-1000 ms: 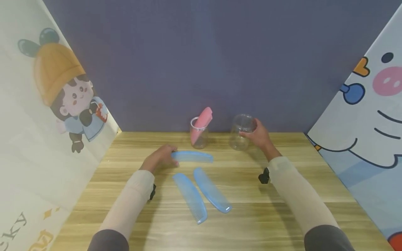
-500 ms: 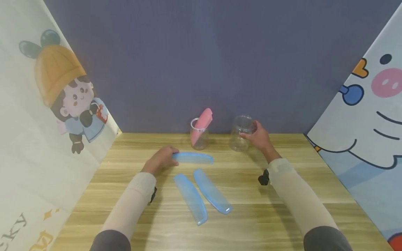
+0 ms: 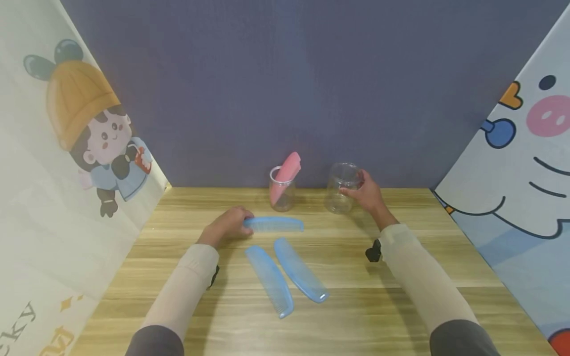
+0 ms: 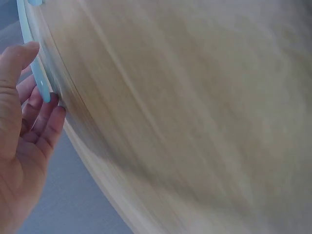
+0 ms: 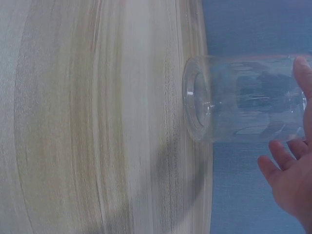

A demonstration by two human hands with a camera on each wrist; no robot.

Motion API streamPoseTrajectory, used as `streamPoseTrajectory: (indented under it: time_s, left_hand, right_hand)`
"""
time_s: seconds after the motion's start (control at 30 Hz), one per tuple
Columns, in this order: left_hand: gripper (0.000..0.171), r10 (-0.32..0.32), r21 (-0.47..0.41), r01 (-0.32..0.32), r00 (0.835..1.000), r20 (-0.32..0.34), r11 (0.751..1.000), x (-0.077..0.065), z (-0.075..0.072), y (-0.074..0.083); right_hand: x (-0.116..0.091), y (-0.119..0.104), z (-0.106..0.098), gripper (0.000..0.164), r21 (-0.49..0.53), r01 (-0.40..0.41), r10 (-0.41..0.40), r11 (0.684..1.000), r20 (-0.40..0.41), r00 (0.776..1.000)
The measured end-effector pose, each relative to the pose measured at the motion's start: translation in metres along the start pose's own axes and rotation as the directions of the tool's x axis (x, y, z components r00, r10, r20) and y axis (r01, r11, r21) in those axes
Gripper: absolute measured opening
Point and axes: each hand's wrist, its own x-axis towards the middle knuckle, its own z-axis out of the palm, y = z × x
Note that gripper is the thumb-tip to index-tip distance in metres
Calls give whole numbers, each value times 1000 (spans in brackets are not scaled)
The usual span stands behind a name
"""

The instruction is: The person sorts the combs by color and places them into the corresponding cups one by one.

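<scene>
My left hand (image 3: 229, 223) pinches the left end of a light blue comb (image 3: 277, 224), its teeth facing me. In the left wrist view the comb's end (image 4: 43, 83) sits between thumb and fingertips. At the right, my right hand (image 3: 366, 192) grips a clear jar (image 3: 341, 195) near its upper part, thumb on one side and fingers on the other. The right wrist view shows the jar's base (image 5: 196, 100) at the wooden surface. A second clear jar (image 3: 283, 198) stands to its left, with a pink comb (image 3: 287, 173) leaning inside and sticking out over the rim.
Two more light blue combs lie slanted on the wooden table (image 3: 356, 316) between my arms: a left comb (image 3: 270, 281) and a right comb (image 3: 301, 270). A dark blue-grey wall (image 3: 285, 89) rises right behind the jars. Printed panels flank the table on both sides.
The comb in my left hand has tilted slightly, so its teeth show more clearly. My right hand keeps its grip on the jar, which stays in place.
</scene>
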Motion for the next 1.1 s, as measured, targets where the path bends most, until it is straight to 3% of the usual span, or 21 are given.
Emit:
streamPoseTrajectory:
  time_s: [0.33,0.57,0.7,1.1]
  left_hand:
    - [60,-11,-54,11,1000,-7,998,-1,-1,1]
    - [59,-37,-164,25,997,-70,986,1,-2,4]
    - [61,-22,-173,4,995,-100,985,2,-4,6]
    - [64,-5,-183,-8,997,-72,983,4,-1,6]
  right_hand:
    - [0,2,-1,107,10,18,-18,1000,4,1000]
    - [0,2,-1,113,2,13,-13,1000,14,1000]
    - [0,2,-2,115,-10,19,-19,1000,11,1000]
    - [1,3,-1,112,-25,24,-24,999,14,1000]
